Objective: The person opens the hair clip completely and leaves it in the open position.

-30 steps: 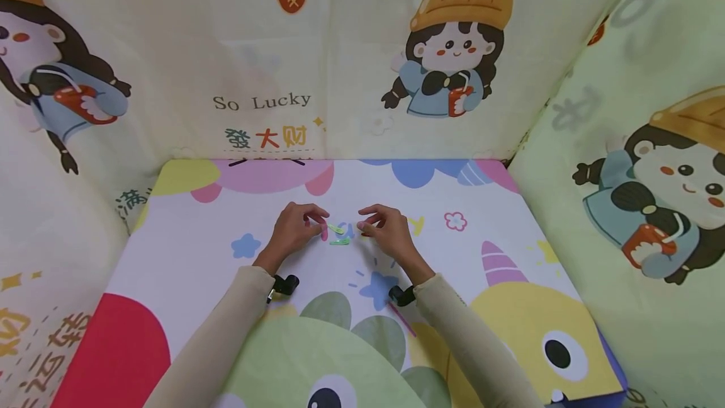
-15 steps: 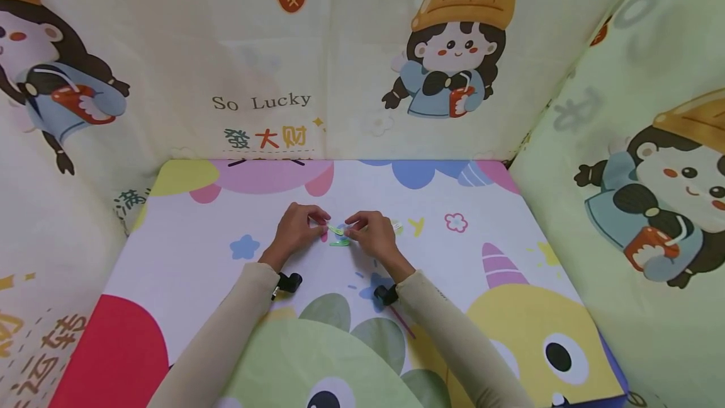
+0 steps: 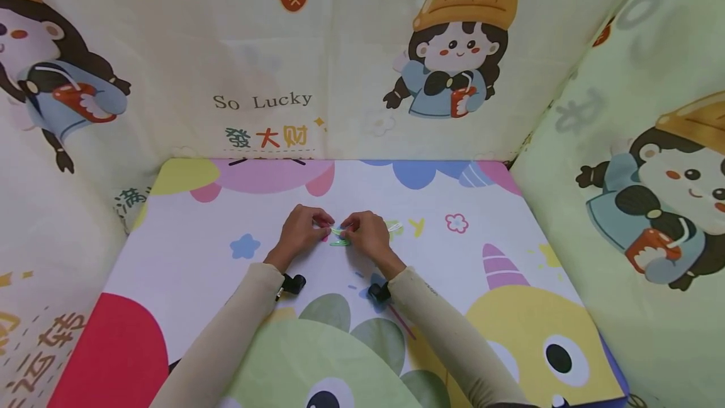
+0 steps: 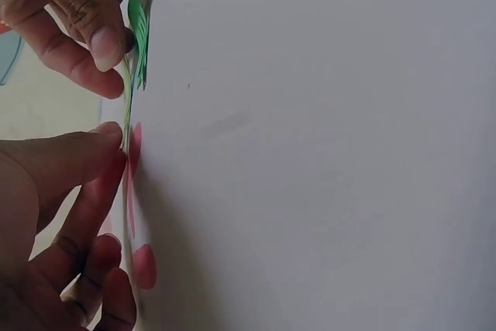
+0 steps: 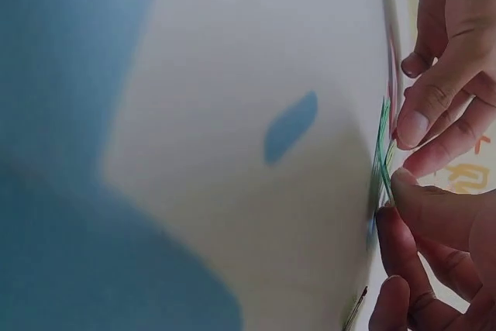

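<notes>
Both hands meet over the middle of the tabletop. My left hand (image 3: 300, 233) pinches one end of a thin yellow-green strip-like piece (image 4: 127, 106) between thumb and index finger. The thumb and fingertip of my right hand (image 3: 367, 235) pinch the other end of it, close to the left fingertips. Just below, a flat green piece (image 3: 340, 243) with a narrow, leaf-like, lined shape lies on the tabletop; it also shows beside the right fingers in the left wrist view (image 4: 139, 32). Fingers hide much of the yellow-green piece.
A pale, thin forked-looking piece (image 3: 394, 227) lies right of my right hand. Nearer me, a thin pink stick-like piece (image 3: 402, 322) lies by the right wrist. The tabletop (image 3: 198, 282) carries cartoon prints, and printed cloth walls (image 3: 362, 131) stand around it.
My right hand has moved left and taken hold of the yellow-green piece's right end. The left hand has shifted slightly right. The pale piece has come into sight beside the right hand.
</notes>
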`<state>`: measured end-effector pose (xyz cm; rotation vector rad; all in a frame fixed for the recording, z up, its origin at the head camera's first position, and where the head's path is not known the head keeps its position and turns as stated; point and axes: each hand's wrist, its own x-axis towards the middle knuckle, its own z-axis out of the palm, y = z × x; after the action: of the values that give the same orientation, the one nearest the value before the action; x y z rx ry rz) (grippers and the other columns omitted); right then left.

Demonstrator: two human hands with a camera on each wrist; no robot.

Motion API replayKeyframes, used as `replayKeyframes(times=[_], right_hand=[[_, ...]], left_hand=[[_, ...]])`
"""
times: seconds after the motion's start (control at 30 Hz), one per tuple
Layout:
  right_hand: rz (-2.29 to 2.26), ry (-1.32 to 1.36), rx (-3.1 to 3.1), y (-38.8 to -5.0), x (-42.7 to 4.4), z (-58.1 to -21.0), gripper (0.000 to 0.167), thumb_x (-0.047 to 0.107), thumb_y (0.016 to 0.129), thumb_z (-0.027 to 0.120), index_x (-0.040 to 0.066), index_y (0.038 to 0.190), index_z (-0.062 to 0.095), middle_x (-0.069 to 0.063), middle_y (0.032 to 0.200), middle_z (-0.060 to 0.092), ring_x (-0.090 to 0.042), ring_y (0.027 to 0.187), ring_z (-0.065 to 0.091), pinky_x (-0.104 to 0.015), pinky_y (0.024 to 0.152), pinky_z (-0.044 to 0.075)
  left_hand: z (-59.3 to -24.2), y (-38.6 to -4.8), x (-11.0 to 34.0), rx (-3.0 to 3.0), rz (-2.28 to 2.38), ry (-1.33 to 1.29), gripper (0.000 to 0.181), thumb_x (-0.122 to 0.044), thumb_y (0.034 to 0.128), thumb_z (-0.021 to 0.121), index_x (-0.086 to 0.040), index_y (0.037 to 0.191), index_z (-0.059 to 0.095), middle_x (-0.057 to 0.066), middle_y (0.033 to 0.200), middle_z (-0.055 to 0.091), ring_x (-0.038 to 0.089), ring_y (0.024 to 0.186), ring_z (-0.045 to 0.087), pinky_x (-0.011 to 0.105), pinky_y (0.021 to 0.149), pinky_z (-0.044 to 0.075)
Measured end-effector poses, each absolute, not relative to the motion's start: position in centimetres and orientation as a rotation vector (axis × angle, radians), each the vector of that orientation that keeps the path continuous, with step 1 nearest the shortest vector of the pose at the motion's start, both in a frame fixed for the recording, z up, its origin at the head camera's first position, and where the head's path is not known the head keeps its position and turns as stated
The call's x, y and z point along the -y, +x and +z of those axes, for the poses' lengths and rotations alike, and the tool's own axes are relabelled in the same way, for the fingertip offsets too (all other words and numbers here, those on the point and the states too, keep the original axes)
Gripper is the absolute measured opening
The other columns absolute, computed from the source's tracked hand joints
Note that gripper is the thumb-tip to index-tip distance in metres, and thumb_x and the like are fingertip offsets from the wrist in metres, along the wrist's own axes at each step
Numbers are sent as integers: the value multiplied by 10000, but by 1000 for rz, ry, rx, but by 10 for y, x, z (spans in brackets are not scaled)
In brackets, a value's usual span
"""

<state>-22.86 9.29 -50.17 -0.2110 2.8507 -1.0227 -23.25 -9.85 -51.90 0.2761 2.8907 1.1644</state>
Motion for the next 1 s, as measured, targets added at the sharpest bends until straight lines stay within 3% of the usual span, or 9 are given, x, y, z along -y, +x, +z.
replayKeyframes(times=[0.43,0.77,1.0], right_hand=[[-1109,-129,-2756,-231,-92,-496,47,115,961,776,137,952,816,-13,843,759,-186,811,608,-315,762,460],[-1231,-166,-2732,-231,-94,-496,97,87,1007,711,120,949,781,-42,888,745,-189,807,579,-297,725,435],[-1381,-178,-2705,-227,-96,-496,74,126,1010,720,110,974,783,-40,887,729,-189,828,567,-328,781,452]], left_hand=[[-522,-230,95,-2864,1202,253,94,-120,908,829,-161,991,850,3,843,786,262,1095,602,446,951,454],[-514,-224,101,-2737,1377,256,118,-141,961,771,-143,1054,845,6,856,793,174,766,613,319,741,462],[-510,-220,104,-2636,1541,230,137,-146,993,743,-113,1086,839,61,772,782,179,749,612,305,747,467]])
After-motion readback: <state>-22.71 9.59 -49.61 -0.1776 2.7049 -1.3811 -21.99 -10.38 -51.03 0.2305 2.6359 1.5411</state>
